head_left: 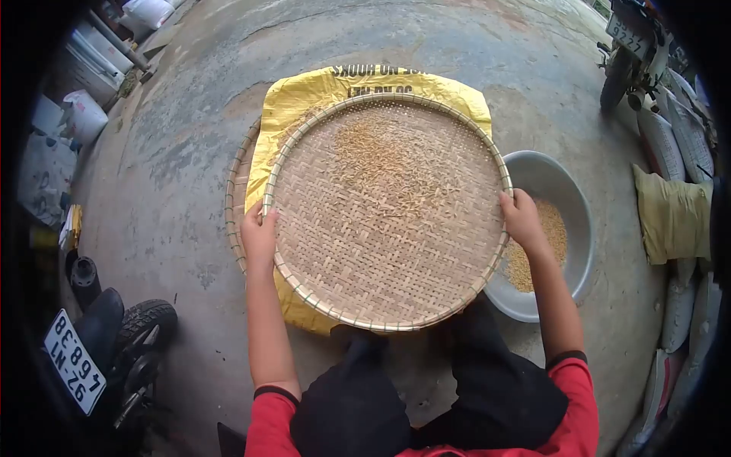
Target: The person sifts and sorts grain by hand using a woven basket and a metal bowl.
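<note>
A round woven bamboo winnowing tray [365,274] is held up in front of me. My left hand [259,233] grips its rim on the left, and my right hand [524,219] grips the rim on the right. Unhusked rice grains [388,164] lie spread over the tray's far half. Beneath it is a yellow printed sack [457,99], and under the sack part of a second woven tray [233,183] shows at the left. Beside my right hand stands a metal basin [580,228] with grain [550,236] in it, partly hidden by my forearm.
A motorbike [141,343] stands at the lower left, another motorbike [636,53] at the upper right. Filled sacks [674,221] are stacked along the right side. White bags [84,114] lie at the left. The floor [183,183] is worn concrete.
</note>
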Demonstrator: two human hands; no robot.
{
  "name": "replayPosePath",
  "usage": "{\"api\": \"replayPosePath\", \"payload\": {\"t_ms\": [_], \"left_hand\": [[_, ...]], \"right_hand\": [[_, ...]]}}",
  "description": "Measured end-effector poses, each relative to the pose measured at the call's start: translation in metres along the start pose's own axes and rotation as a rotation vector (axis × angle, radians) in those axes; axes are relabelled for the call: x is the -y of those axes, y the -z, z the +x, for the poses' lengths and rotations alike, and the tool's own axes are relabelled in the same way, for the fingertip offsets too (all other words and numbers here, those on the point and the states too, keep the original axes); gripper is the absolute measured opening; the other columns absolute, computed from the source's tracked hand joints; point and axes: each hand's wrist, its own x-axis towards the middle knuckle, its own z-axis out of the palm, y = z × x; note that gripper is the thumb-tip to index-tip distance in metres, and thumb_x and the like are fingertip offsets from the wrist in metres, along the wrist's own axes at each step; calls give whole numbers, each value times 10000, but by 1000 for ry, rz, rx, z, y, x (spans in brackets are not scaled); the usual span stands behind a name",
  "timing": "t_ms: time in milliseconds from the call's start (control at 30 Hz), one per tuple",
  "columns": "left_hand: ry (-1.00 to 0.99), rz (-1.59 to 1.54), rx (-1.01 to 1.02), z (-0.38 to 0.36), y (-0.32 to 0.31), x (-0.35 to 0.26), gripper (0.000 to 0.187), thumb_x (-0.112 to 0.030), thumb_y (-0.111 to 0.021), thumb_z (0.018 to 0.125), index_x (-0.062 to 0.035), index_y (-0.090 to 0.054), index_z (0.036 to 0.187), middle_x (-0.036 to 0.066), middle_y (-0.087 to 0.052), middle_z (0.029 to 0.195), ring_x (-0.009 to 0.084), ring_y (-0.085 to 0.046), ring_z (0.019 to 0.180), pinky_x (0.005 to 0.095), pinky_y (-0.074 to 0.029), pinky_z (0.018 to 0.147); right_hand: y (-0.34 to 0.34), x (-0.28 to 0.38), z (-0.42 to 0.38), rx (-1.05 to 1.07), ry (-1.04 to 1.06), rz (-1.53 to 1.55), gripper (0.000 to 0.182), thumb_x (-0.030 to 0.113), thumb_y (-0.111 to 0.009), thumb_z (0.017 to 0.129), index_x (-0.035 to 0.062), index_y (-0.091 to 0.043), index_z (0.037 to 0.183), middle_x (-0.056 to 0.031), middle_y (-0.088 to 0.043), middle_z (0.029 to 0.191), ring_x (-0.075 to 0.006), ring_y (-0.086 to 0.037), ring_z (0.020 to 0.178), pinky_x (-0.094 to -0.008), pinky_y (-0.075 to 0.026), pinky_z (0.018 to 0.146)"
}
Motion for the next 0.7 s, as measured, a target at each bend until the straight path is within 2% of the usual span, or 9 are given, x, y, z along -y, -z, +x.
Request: {"api": "replayPosePath", "payload": {"t_ms": [67, 133, 200, 267, 467, 500, 600, 633, 700], "left_hand": [[27, -53, -124, 4, 15, 2, 400, -38, -554, 862, 105, -459, 1224, 116, -630, 952, 124, -586, 810, 239, -461, 705], [17, -9, -93, -17, -8, -3, 418, -32, -558, 858, 104, -453, 1238, 126, -628, 978, 125, -595, 800, 236, -470, 688], [-124, -6, -23, -24, -32, 8, 445, -32, -564, 854, 96, -438, 1261, 138, -625, 1004, 127, -596, 813, 242, -477, 703], [-30, -42, 18, -16, -24, 16, 452, -40, -552, 855, 88, -434, 1273, 158, -619, 1050, 155, -605, 872, 268, -478, 761], [-119, 266, -63, 3, -26, 89, 418, -73, -523, 858, 69, -472, 1248, 202, -607, 1098, 269, -604, 968, 337, -455, 856], [-19, 348, -21, -8, -29, 65, 373, -100, -548, 856, 49, -523, 1197, 229, -574, 1141, 307, -575, 1030, 349, -441, 886], [-139, 619, 105, -17, -17, 49, 328, -125, -577, 852, 37, -563, 1137, 230, -559, 1152, 312, -547, 1073, 333, -426, 905], [-309, 586, 50, -27, -11, 24, 290, -135, -587, 856, 23, -587, 1098, 198, -564, 1160, 270, -540, 1092, 326, -423, 907], [-238, 215, -61, -63, 8, -42, 263, -144, -578, 878, 13, -595, 1088, 170, -563, 1183, 232, -529, 1112, 320, -415, 913]], "right_hand": [[-10, -6, -4, 20, 29, -30, 316, 255, -524, 891, -49, -571, 962, -214, -623, 875, -327, -610, 855, -417, -456, 759], [-13, -33, 17, -54, -23, -65, 311, 260, -518, 894, -42, -569, 949, -227, -618, 900, -359, -598, 869, -423, -450, 764], [-11, -40, 22, -135, -64, -157, 314, 268, -508, 898, -36, -568, 949, -233, -617, 896, -381, -592, 862, -424, -451, 758], [-9, -35, 10, -96, -46, -92, 321, 279, -503, 901, -33, -568, 938, -237, -616, 881, -387, -594, 860, -432, -452, 749], [-21, -35, 0, -18, -8, -159, 325, 297, -542, 875, -24, -555, 924, -238, -619, 875, -408, -593, 837, -456, -451, 740], [-23, -36, -2, -39, -12, -223, 330, 300, -545, 873, -24, -549, 937, -238, -621, 866, -410, -594, 828, -457, -453, 745], [-16, -35, -7, -19, -38, -240, 380, 317, -548, 870, -28, -532, 1029, -232, -609, 954, -394, -590, 881, -456, -456, 767], [-11, -36, -12, -78, 44, -316, 397, 319, -543, 874, -25, -525, 1072, -232, -582, 1022, -389, -576, 929, -457, -453, 780], [11, -33, -17, -163, 155, -353, 446, 309, -533, 891, -11, -486, 1198, -197, -519, 1148, -327, -559, 1000, -414, -456, 801]]}}
